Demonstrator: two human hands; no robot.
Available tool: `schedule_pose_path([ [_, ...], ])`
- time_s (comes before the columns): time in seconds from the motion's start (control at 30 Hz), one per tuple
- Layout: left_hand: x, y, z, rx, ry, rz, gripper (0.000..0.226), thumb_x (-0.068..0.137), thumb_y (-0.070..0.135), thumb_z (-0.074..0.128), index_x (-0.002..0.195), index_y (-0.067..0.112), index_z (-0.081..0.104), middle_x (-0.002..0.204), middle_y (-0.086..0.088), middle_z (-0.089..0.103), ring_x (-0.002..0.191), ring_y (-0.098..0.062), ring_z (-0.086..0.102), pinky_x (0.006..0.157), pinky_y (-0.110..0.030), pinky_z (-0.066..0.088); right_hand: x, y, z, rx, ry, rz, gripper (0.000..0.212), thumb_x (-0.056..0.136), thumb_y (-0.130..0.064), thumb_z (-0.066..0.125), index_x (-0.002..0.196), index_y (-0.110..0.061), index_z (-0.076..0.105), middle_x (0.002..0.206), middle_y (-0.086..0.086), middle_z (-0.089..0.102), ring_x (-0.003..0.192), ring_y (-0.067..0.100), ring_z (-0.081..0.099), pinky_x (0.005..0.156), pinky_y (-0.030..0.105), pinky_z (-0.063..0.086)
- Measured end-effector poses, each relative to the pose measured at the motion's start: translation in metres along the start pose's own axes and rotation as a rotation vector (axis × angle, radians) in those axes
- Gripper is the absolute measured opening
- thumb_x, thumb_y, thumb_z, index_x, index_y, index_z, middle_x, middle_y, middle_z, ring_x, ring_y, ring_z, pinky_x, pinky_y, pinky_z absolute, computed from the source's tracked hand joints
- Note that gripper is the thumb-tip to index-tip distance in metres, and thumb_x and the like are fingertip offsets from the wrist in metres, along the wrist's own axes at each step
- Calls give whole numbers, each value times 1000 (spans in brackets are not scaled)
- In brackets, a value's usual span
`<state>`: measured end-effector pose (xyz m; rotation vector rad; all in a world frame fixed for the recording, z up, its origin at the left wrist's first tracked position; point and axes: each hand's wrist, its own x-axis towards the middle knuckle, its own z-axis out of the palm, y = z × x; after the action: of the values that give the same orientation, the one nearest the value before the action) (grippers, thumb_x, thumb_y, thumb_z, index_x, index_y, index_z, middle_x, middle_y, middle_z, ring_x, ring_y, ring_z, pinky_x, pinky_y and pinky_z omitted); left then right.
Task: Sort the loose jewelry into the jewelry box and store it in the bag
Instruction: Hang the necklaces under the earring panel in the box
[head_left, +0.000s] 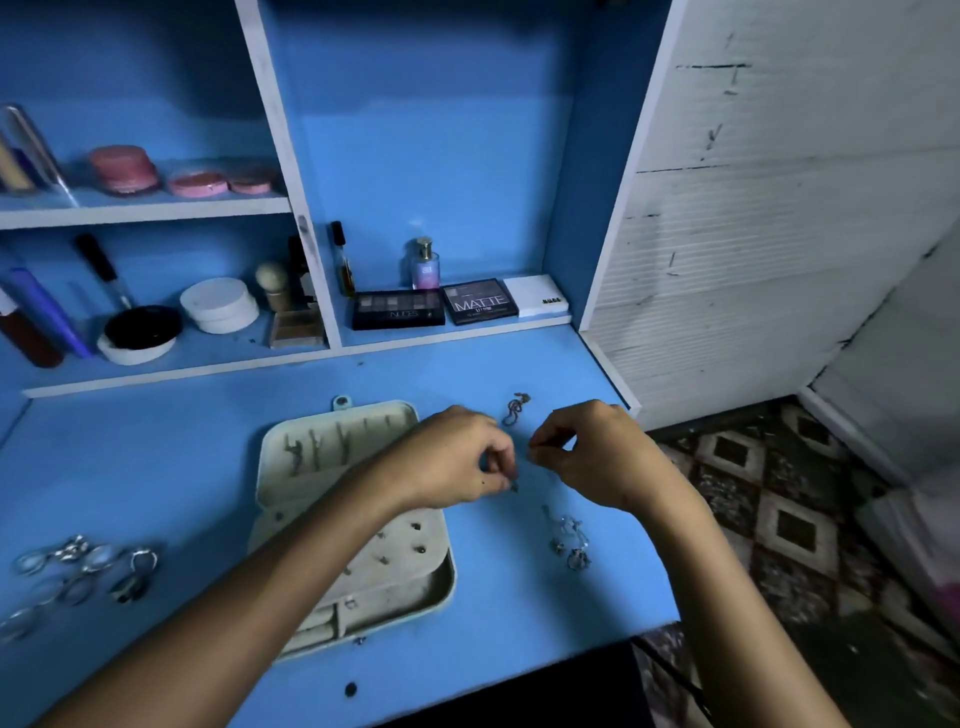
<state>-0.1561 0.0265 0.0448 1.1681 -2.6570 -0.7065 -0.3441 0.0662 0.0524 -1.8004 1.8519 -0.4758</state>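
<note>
left hand (457, 457) pinching a tiny earring (514, 487); right hand (587, 447) fingers pinched, contents too small to tell. open jewelry box (337, 519) on blue desk (156, 467), just left. loose chain (516, 409) beyond, silver pieces (569, 540) nearer.

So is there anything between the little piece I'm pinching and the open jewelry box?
Nothing visible. The left hand pinches a small piece just right of the open jewelry box, with only bare desk between them. The right hand and the loose chain sit on the far side.
</note>
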Motion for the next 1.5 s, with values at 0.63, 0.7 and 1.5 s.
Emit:
schedule_pose_path([
  [0.63, 43, 31, 32, 196, -274, 15, 10, 86, 17, 65, 85, 26, 69, 88, 8, 65, 81, -9, 56, 74, -27, 50, -35, 28, 6, -69, -172, 188, 13, 82, -19, 73, 79, -30, 71, 87, -7, 72, 82, 7, 65, 66, 17, 50],
  [0.7, 42, 31, 31, 220, -325, 21, 14, 89, 13, 60, 84, 25, 66, 83, 10, 61, 84, -11, 58, 77, -29, 52, -35, 28, 7, -57, -171, 189, 13, 82, -17, 73, 79, -30, 72, 87, -7, 73, 83, 7, 66, 68, 18, 52],
  [1.5, 19, 27, -13, -164, -180, -50, 2, 85, 22, 62, 86, 24, 64, 91, 5, 73, 70, -17, 70, 69, -38, 59, -26, 26, -5, 95, -17, 82, 6, 90, -31, 73, 85, -29, 76, 69, -15, 62, 53, 3, 52, 49, 11, 39],
])
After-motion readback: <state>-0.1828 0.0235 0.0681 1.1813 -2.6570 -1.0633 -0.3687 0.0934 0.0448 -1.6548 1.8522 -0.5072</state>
